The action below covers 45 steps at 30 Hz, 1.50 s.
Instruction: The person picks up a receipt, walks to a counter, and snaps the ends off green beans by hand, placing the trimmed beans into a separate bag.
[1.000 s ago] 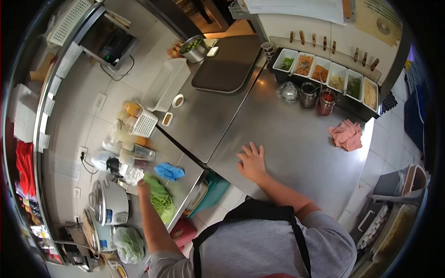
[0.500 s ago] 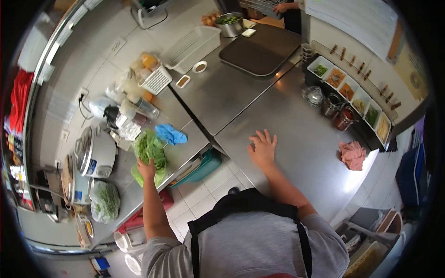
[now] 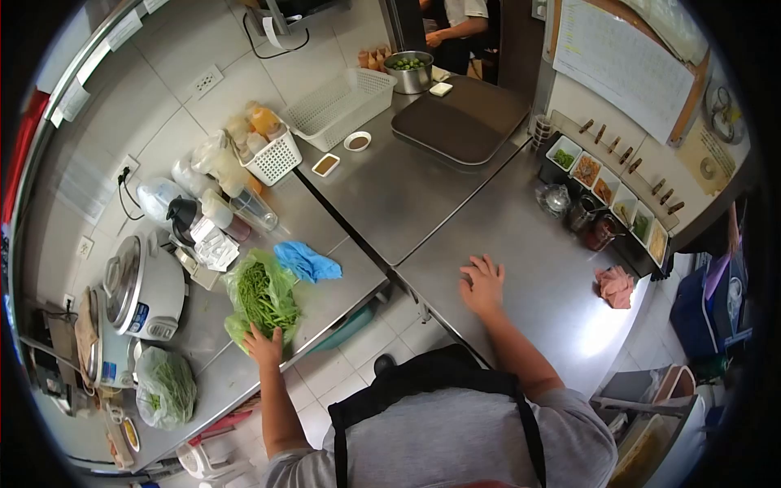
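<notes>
My left hand [image 3: 264, 346] rests on the near end of an opened green-tinted plastic bag [image 3: 237, 327], its fingers spread against the bag. Long green vegetable stems [image 3: 264, 289] fill the bag, which lies on the left steel counter. Just beyond it, a crumpled blue cloth [image 3: 307, 262] lies on the same counter. My right hand [image 3: 484, 285] is over the right steel table [image 3: 439, 325], fingers apart and holding nothing. A second plastic bag of greens [image 3: 165, 389] sits farther left, near the rice cooker [image 3: 146, 289].
A black rack of filled containers [image 3: 606, 191] lines the right wall, with a pink cloth [image 3: 615, 287] nearby. A brown tray [image 3: 462, 120], white basket [image 3: 342, 106] and metal pot [image 3: 409, 73] stand at the back. Another person [image 3: 455, 32] is in the doorway. A gap separates the counters.
The view has shifted. My left hand sits lower on the bag, and more of the stems show. My right hand stays over the table. The person in the doorway shows more fully.
</notes>
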Motion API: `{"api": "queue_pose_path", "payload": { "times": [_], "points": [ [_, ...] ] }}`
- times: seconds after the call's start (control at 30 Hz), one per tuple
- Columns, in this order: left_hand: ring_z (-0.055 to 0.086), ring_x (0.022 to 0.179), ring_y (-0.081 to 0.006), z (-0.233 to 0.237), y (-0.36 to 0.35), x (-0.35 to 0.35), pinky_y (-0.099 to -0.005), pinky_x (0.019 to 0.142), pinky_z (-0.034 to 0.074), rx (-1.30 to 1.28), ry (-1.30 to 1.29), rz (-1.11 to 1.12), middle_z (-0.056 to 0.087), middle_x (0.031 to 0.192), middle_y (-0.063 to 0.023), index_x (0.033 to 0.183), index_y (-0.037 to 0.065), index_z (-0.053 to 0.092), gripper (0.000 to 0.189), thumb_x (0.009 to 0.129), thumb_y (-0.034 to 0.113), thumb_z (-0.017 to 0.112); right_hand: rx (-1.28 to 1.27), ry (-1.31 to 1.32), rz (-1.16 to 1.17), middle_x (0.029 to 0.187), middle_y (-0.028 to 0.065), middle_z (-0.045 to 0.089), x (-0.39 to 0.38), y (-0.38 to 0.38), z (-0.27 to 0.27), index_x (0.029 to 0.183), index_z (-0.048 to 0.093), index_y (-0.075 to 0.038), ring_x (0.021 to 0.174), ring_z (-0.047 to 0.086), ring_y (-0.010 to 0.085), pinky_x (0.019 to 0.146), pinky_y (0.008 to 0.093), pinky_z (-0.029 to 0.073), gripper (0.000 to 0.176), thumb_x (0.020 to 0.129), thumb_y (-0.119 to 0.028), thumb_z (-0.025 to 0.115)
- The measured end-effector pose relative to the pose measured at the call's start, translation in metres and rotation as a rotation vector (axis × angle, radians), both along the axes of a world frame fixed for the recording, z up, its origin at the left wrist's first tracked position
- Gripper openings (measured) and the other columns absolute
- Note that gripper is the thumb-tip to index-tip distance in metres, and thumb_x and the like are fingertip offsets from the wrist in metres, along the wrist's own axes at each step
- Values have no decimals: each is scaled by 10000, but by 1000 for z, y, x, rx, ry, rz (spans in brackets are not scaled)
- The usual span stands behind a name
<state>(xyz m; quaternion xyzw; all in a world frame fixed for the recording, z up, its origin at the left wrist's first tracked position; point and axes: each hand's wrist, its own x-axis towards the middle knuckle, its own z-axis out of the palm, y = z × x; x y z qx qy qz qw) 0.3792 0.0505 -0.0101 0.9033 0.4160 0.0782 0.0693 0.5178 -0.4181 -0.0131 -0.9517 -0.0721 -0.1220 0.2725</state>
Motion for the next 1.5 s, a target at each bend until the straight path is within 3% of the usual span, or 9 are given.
{"api": "queue_pose_path", "payload": {
  "times": [0.23,0.4,0.57,0.77,0.9,1.03,1.13,1.33,1.5],
  "points": [
    [346,1098,-401,11,17,5,-483,915,257,65,-169,-357,375,1191,-247,1168,43,436,672,642,403,646,-146,-105,-41,1045,48,523,12,6,-19,826,555,-148,1059,433,254,877,475,283,149,677,-153,565],
    [391,1028,-332,22,37,6,-446,861,286,77,-216,-452,447,1076,-175,1052,64,517,519,634,342,652,-15,-39,-159,1018,77,521,23,43,-24,940,555,-97,1001,470,251,808,395,377,252,697,-151,588],
    [424,953,-304,42,44,20,-417,819,307,-2,-360,-545,493,979,-114,998,76,532,412,650,269,637,641,232,285,962,106,555,29,197,34,1038,518,-54,826,551,193,684,296,452,325,752,-186,598],
    [463,833,-295,63,61,39,-383,711,357,-213,-425,-596,502,867,-107,954,76,544,314,672,188,624,633,145,688,817,101,554,-3,334,97,959,529,-47,722,561,194,605,289,446,280,728,-184,609],
    [460,828,-303,55,73,32,-384,717,363,-253,-472,-513,500,862,-120,957,66,541,296,684,152,615,366,160,1071,788,85,538,-10,361,109,858,556,-44,701,541,216,616,277,443,160,710,-89,598],
    [440,920,-327,48,95,6,-397,803,347,-156,-569,-314,494,946,-161,982,52,531,312,697,151,611,-63,124,946,760,87,547,8,362,55,787,571,-65,695,541,268,601,358,424,205,692,-241,614],
    [392,1046,-347,30,131,-33,-407,892,303,-82,-572,-138,461,1077,-193,1046,25,497,371,726,181,599,-165,315,931,771,95,560,18,347,43,781,575,-71,715,549,266,609,364,425,216,690,-263,613],
    [244,1177,-414,3,151,-143,-450,979,201,-21,-204,308,278,1245,-308,1236,-40,294,568,815,294,480,294,288,919,766,99,575,38,336,88,789,571,-61,731,565,258,615,326,438,141,709,-174,598],
    [154,1216,-433,-25,98,-149,-524,972,125,32,36,167,158,1321,-282,1301,-21,162,710,809,408,443,384,110,663,769,102,574,70,325,87,812,568,-44,693,579,236,613,305,451,129,735,-148,573]
  ]
}}
